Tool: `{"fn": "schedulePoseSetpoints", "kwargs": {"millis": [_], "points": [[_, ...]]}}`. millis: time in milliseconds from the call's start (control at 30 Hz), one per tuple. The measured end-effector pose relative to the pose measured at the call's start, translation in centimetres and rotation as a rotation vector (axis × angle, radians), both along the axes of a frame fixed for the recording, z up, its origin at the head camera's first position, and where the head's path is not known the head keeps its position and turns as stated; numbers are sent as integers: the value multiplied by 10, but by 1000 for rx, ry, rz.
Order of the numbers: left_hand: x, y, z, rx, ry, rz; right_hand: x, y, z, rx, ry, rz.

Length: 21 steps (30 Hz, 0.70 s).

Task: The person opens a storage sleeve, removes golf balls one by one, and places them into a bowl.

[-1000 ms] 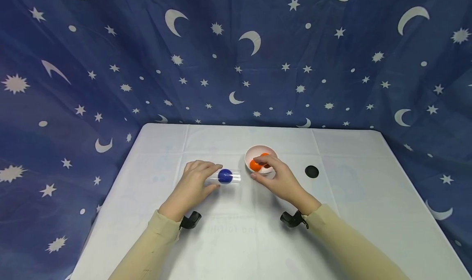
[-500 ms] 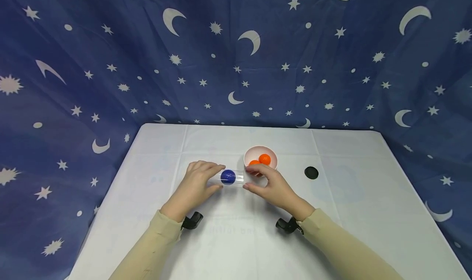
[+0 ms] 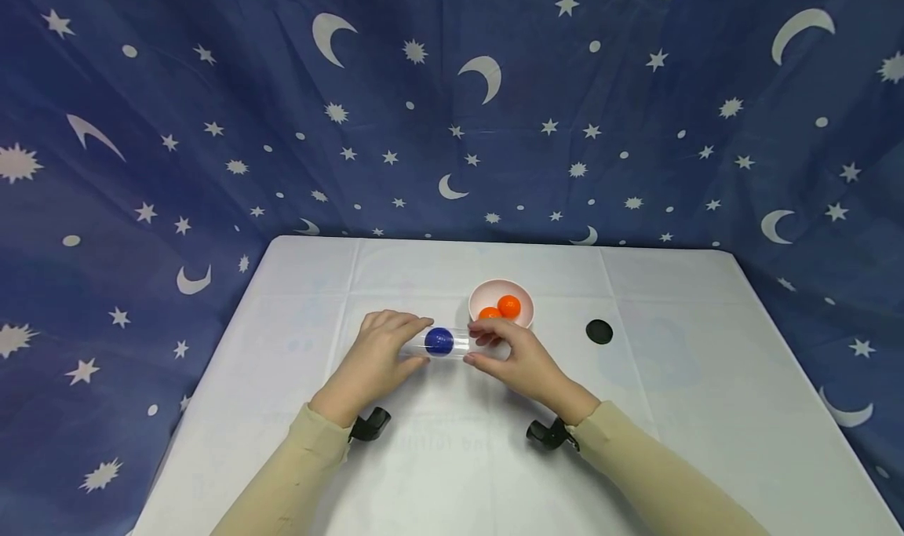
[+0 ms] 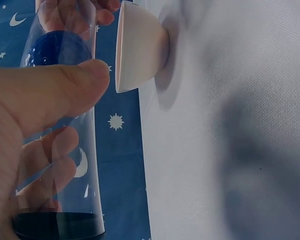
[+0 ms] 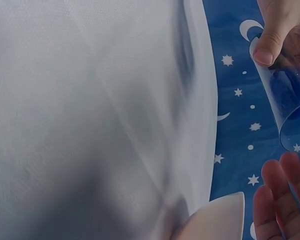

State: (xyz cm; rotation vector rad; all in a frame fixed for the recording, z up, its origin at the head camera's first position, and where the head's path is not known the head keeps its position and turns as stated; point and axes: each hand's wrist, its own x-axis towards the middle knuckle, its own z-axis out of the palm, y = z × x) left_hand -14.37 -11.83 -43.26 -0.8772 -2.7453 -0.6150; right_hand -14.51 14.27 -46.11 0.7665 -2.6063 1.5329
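My left hand (image 3: 374,359) grips a clear plastic tube (image 3: 460,344) lying sideways above the table. Inside it is a dark blue ball (image 3: 439,341). A black cap (image 4: 60,226) covers the tube's left end in the left wrist view; the other end is uncovered. At that uncovered end is my right hand (image 3: 526,367), thumb and fingers spread apart. In the right wrist view its fingers (image 5: 275,200) look slightly bent and hold nothing, just beyond the rim. Behind the right hand stands a pale pink bowl (image 3: 486,291) with an orange ball (image 3: 508,306) and another partly hidden orange ball (image 3: 490,313).
A flat black disc (image 3: 599,331) lies on the white table (image 3: 678,410), right of the bowl. Behind the table hangs a dark blue curtain (image 3: 395,89) with moons and stars. A small black wrist device (image 3: 370,424) sits on each forearm.
My right hand has come left and down from over the bowl to the tube's uncovered end. The left hand has shifted slightly right with the tube; the blue ball stays inside.
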Motion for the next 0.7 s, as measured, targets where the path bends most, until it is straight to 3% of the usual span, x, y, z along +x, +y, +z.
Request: {"fn": "schedulePoseSetpoints", "kwargs": {"millis": [300,700], "points": [[1,-1,3,-31,34,0,2,-3,-4,-23,-1,-10],[6,2,19,-94,123,14,5,-8,-11,-62,-13,-9]]}}
